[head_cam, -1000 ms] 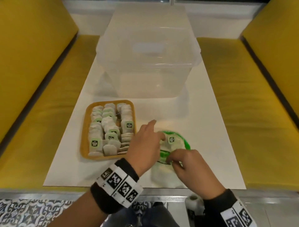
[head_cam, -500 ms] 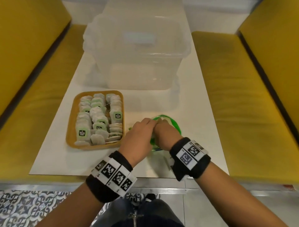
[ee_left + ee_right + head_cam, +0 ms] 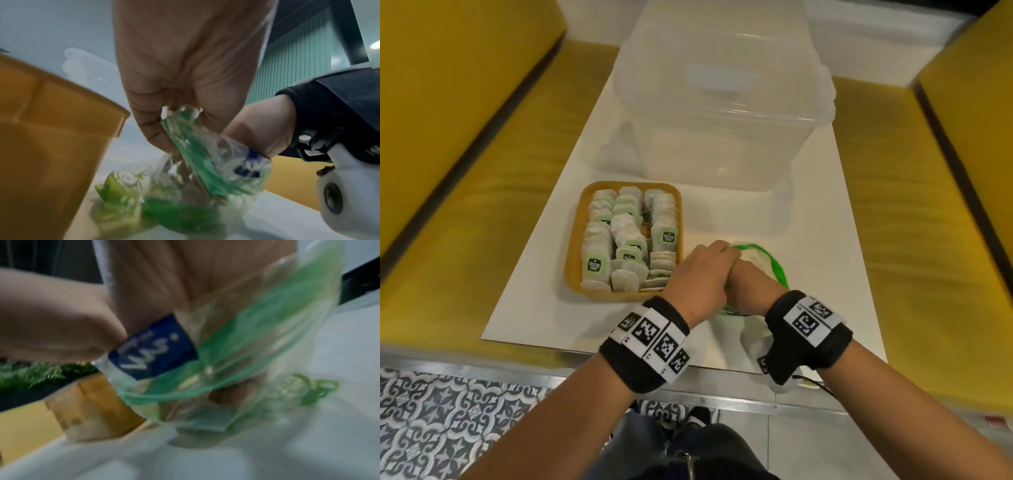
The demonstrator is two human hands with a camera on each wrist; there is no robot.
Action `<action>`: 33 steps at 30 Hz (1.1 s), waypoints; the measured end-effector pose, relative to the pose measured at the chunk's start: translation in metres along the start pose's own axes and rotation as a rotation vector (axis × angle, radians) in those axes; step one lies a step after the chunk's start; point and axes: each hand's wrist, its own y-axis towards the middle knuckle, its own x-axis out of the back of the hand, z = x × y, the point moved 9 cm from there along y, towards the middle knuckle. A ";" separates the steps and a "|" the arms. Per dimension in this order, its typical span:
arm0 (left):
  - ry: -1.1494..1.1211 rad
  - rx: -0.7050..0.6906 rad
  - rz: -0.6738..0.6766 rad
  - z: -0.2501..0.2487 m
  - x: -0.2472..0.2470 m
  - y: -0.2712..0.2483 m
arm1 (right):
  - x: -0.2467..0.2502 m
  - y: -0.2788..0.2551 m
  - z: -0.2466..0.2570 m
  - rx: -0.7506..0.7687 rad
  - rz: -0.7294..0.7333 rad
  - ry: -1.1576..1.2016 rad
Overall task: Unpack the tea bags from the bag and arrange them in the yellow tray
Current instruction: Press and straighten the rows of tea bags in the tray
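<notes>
We look down on a white table [image 3: 825,240] set between yellow cushioned benches [image 3: 482,188]. Our left hand [image 3: 702,274] and right hand [image 3: 748,284] meet at the near right part of the table, over a clear plastic bag [image 3: 774,263] with a green zip rim. The left hand's fingers [image 3: 152,129] are curled together and pinch the green rim of the bag, as the left wrist view shows. The right hand reaches down into the bag's mouth; its fingers are hidden by the plastic and by blur, so we cannot tell whether they are apart or clamped on anything. A dark blue label [image 3: 156,348] sits on the bag beside the right hand.

Just left of the hands sits the yellow tray [image 3: 573,260], packed with tea bags [image 3: 626,240] in 3 rows, several showing green tags. The left hand lies close to the tray's right edge without touching it.

Behind the tray and the bag stands a large clear plastic storage box [image 3: 722,113] with its lid on, filling the far end of the table. Both wrists wear black bands [image 3: 647,342] with square black-and-white markers. Patterned floor tiles [image 3: 448,411] show at the lower left.
</notes>
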 end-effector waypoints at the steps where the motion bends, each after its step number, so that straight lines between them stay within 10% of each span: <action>1: -0.002 -0.006 0.013 0.001 0.000 -0.001 | -0.003 0.002 -0.001 -0.013 -0.012 -0.032; 14: -0.145 -0.034 0.033 0.012 0.026 0.003 | 0.075 -0.074 -0.019 -0.006 -0.576 0.631; 21: -0.699 -0.035 -0.144 -0.002 0.070 -0.032 | 0.074 -0.089 -0.008 -0.006 -0.692 0.847; 33: -0.426 -0.030 -0.312 0.065 0.148 -0.065 | 0.115 -0.062 0.108 0.264 -0.467 0.494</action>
